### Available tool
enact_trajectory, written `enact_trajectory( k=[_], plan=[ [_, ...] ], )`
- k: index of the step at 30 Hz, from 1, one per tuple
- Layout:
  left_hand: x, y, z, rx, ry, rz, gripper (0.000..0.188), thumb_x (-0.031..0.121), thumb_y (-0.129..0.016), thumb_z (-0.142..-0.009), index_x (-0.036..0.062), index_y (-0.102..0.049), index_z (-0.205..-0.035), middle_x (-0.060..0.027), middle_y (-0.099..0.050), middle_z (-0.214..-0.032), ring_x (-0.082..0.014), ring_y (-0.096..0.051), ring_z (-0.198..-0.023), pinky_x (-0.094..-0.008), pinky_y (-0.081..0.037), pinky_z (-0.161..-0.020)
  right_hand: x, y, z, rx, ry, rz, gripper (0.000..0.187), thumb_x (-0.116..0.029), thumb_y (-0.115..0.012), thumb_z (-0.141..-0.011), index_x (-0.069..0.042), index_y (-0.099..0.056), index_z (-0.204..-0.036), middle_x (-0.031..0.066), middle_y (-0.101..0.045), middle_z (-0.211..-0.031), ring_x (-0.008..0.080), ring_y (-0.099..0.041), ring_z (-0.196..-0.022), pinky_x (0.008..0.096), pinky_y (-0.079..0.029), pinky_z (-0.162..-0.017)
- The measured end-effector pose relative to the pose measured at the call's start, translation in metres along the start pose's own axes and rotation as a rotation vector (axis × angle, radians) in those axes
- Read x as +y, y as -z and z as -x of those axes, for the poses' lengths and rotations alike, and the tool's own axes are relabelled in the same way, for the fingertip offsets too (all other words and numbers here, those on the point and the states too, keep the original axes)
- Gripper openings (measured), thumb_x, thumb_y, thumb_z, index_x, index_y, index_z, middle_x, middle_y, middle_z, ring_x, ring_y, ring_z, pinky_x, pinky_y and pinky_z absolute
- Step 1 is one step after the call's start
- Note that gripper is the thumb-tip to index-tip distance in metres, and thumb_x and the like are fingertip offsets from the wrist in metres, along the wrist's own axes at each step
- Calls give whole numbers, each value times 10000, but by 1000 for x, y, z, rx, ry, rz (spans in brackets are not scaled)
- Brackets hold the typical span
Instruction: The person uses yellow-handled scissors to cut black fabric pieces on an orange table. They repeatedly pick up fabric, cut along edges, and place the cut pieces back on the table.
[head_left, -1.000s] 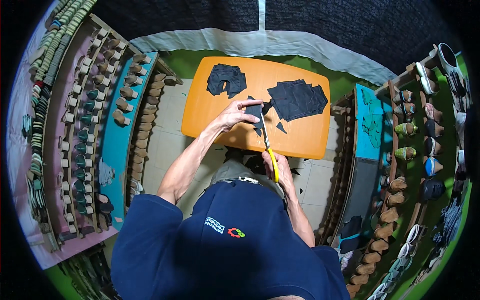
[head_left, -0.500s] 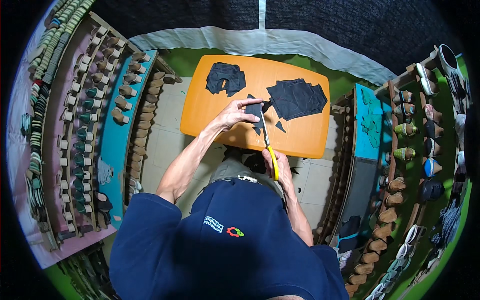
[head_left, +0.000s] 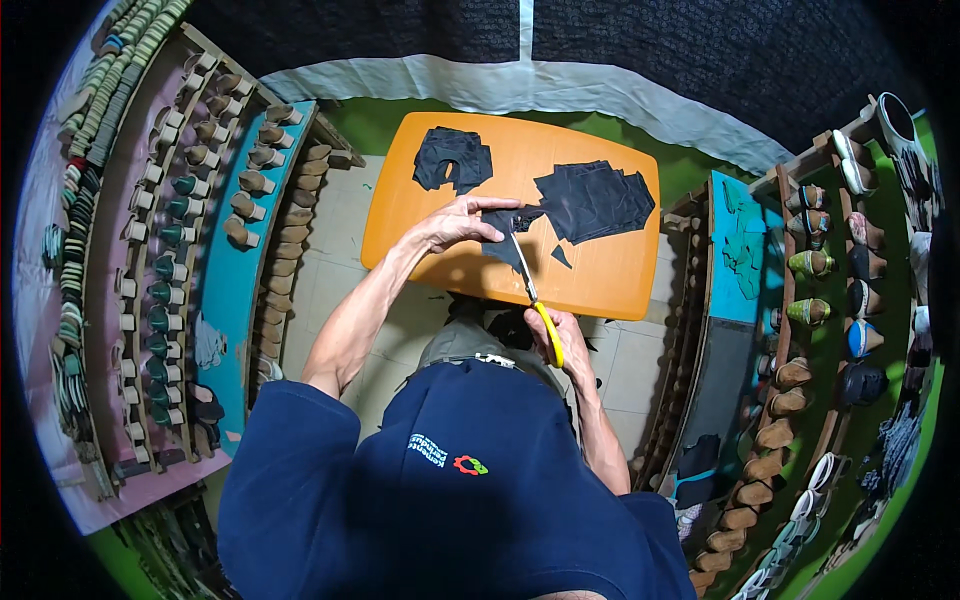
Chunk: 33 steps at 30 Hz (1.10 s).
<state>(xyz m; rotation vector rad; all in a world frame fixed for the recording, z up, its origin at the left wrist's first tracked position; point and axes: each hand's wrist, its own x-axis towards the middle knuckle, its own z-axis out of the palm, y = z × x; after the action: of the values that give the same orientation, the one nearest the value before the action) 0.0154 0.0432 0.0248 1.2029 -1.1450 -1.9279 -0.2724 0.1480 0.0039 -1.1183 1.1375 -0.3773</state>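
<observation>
My right hand (head_left: 560,338) grips yellow-handled scissors (head_left: 541,305) at the near edge of the orange table (head_left: 400,225). Their metal blades point away from me and reach a small black piece of material (head_left: 498,219). That piece is pinched between the thumb and fingers of my left hand (head_left: 457,225), just above the tabletop. Whether the blades are closed on it I cannot tell. To the right lies a pile of black cut pieces (head_left: 597,202); a smaller black pile (head_left: 452,158) lies at the far left. A small black scrap (head_left: 561,256) rests right of the blades.
Racks of wooden shoe lasts (head_left: 165,320) stand on my left, with a blue board (head_left: 225,300) beside them. Shelves of shoes and lasts (head_left: 790,385) line the right side. A dark curtain (head_left: 680,60) hangs behind the table. Dark scraps lie on the tiled floor (head_left: 330,290).
The black piece in my left hand has turned and now lies flatter beside the fingers. My right hand and the scissors have shifted slightly toward me.
</observation>
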Motion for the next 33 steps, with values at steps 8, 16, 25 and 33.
enact_trajectory(
  k=[8,16,25,33],
  plan=[
    [13,-16,6,42,-120,-40,700,-33,-766,-767,94,-548,-1420,19,-671,-967,-32,-574,-796,-170,-469,-749,2,-3,-2,-66,-39,-150,474,-529,-668,-916,-110,-543,-733,-54,-423,-547,56,-412,-431,243,-381,-392],
    [2,-13,6,24,-80,-102,719,17,-808,-753,108,-552,-1419,64,-642,-857,-16,-528,-729,-164,-423,-667,-6,-7,-4,-113,10,-170,491,-548,-591,-956,-115,-504,-742,-43,-433,-555,67,-409,-434,256,-376,-399],
    [1,-22,6,24,-143,47,709,-15,-777,-784,78,-518,-1438,-7,-705,-954,-28,-590,-757,-170,-467,-689,-7,-5,-3,-72,-27,-198,472,-528,-627,-944,-136,-494,-717,-54,-430,-560,58,-397,-432,246,-357,-392],
    [3,-21,4,42,-120,69,623,-6,-730,-834,58,-530,-1420,-55,-719,-1019,-70,-655,-869,-201,-525,-828,-10,-4,-1,-40,-23,-182,459,-510,-643,-941,-139,-495,-715,-60,-420,-552,52,-380,-413,240,-347,-377]
  ],
)
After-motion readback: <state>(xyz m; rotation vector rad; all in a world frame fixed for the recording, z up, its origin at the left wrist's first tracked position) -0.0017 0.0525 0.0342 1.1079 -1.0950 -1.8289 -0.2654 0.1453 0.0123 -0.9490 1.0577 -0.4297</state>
